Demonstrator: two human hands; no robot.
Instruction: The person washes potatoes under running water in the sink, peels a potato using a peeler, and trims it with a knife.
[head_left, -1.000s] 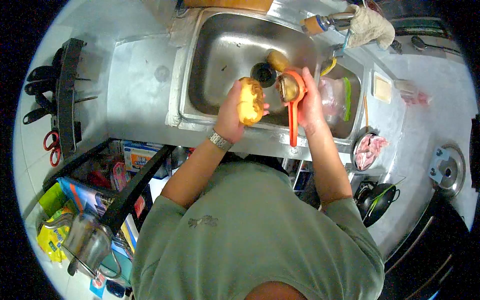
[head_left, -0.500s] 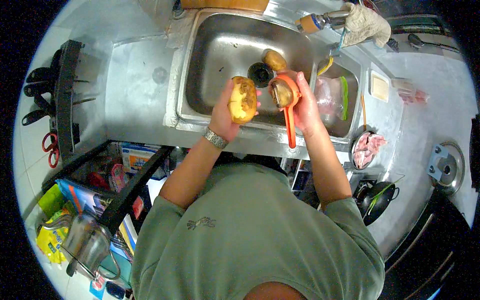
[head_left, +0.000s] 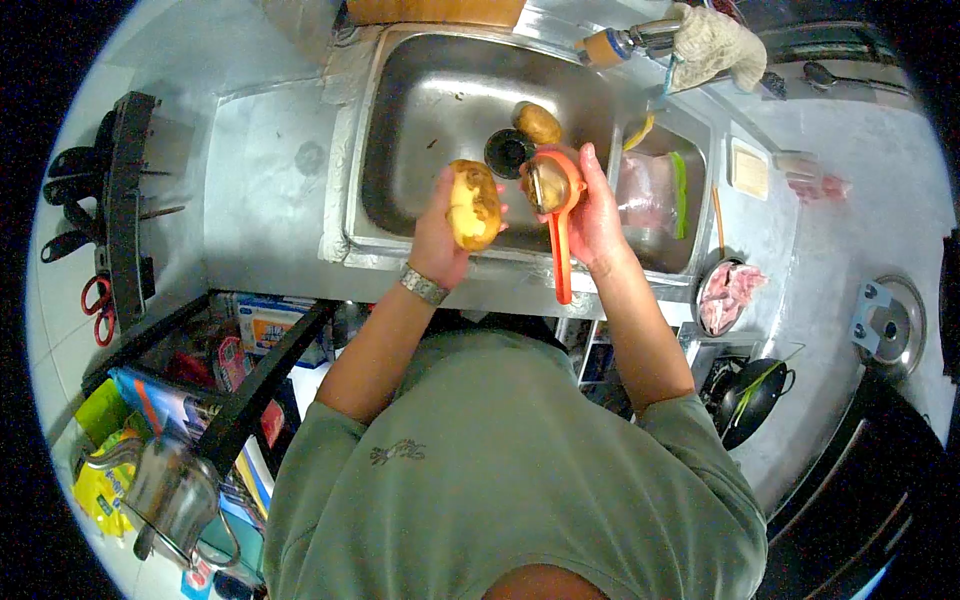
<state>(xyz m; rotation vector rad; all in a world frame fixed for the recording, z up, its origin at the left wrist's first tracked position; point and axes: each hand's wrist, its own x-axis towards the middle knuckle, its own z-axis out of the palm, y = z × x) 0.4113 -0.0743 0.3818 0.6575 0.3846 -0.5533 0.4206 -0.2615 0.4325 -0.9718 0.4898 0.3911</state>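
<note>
My left hand (head_left: pixel 436 238) is closed around a large, partly peeled potato (head_left: pixel 474 205), with pale yellow flesh showing between strips of brown skin. Just to its right, my right hand (head_left: pixel 597 225) grips an orange peeler (head_left: pixel 561 255), its handle pointing down toward me. Something brown like potato skin shows through and beside the peeler's head; I cannot tell if it is a whole potato held with it. Both hands are over the near side of the steel sink (head_left: pixel 400 120). Beyond them an unpeeled potato (head_left: pixel 540 123) lies beside the dark drain (head_left: pixel 508 153).
A smaller basin at right holds a clear bag with a green seal (head_left: pixel 680 195). Past it are a white tray (head_left: pixel 749 168) and a bowl of raw meat (head_left: pixel 728 298). Knives and red scissors (head_left: pixel 98 308) hang at left. A faucet (head_left: pixel 655 38) stands at the back.
The whole view has shifted slightly left. My right hand has brought the peeler a little lower and nearer the potato; both hands keep their grips.
</note>
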